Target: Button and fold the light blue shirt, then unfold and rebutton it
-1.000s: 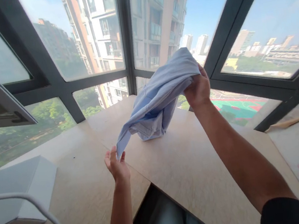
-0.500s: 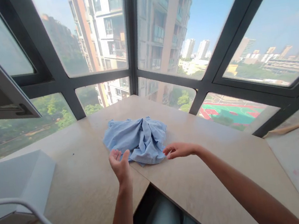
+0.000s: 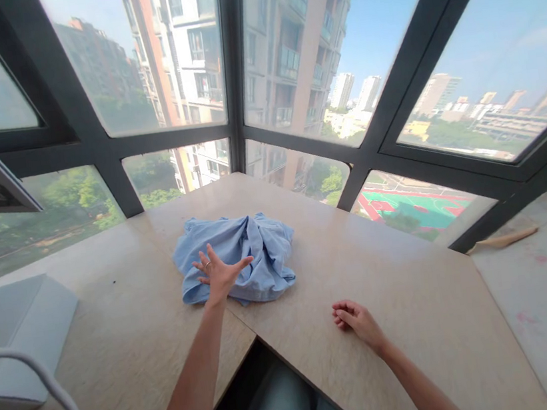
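Observation:
A crumpled light-blue cloth garment (image 3: 267, 253), perhaps a shirt, lies in a heap on the beige corner tabletop (image 3: 389, 284). Over its left front part is my left hand (image 3: 218, 273), fingers spread wide and a ring on one of them; whether it touches the fabric I cannot tell. My right hand (image 3: 357, 322) is to the right of the garment and nearer to me, apart from it, by the tabletop. Its fingers are curled in loosely, and nothing shows in them.
At the left stands a white box (image 3: 23, 332), with a white cable (image 3: 49, 382) curving in front of it. Dark-framed windows (image 3: 236, 116) meet in the corner behind the tabletop. A white sheet with pinkish marks (image 3: 543, 304) is at the right. The table's inner corner cuts in above my legs.
My left hand has moved forward over the garment and spread its fingers. My right hand has drawn back from the garment's right edge, toward me, and its fingers have curled. The view has shifted slightly.

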`<state>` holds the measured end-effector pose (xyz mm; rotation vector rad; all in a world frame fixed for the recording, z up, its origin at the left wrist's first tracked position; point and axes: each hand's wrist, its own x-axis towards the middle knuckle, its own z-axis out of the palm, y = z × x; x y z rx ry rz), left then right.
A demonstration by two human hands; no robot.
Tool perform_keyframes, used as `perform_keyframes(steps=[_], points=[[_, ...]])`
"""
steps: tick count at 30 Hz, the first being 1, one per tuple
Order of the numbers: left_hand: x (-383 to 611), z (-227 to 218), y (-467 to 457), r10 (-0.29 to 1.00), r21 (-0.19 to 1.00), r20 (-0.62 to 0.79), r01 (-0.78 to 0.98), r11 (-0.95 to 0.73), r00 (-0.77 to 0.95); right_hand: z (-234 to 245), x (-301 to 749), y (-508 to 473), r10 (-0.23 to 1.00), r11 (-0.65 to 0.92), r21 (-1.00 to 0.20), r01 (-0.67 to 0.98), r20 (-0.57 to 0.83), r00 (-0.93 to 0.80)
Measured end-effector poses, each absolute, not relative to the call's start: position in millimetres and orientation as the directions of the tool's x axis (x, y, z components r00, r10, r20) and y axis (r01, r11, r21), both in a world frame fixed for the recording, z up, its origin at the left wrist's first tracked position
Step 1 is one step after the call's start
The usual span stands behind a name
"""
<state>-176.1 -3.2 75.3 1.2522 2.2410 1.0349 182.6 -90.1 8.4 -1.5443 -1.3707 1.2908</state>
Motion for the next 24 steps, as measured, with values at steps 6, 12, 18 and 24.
perform_keyframes(steps=[6, 12, 18, 24], points=[[-201.5, 71.0, 52.6, 0.919, 0.499, -0.086, 0.781, 0.374, -0.385, -11.1, 180.4, -107.0, 0.997, -0.021, -0.93, 0.368, 0.006, 0.073], [-207.4, 49.8, 70.9, 0.91, 0.519, -0.107, 0.758, 0.395, -0.401, -19.5, 176.5, -106.0, 0.981, 0.105, -0.903, 0.417, 0.162, 0.103], [-191.9, 63.8, 73.2, 0.908, 0.708, -0.018, 0.636, 0.307, -0.417, -21.3, 176.7, -104.9, 0.975, 0.133, -0.904, 0.406, 0.192, 0.11], [-182.6, 153.9, 112.0, 0.855, 0.936, 0.078, 0.333, 0.114, -0.513, -20.1, 174.9, -104.4, 0.965, 0.184, -0.9, 0.394, 0.242, 0.101]])
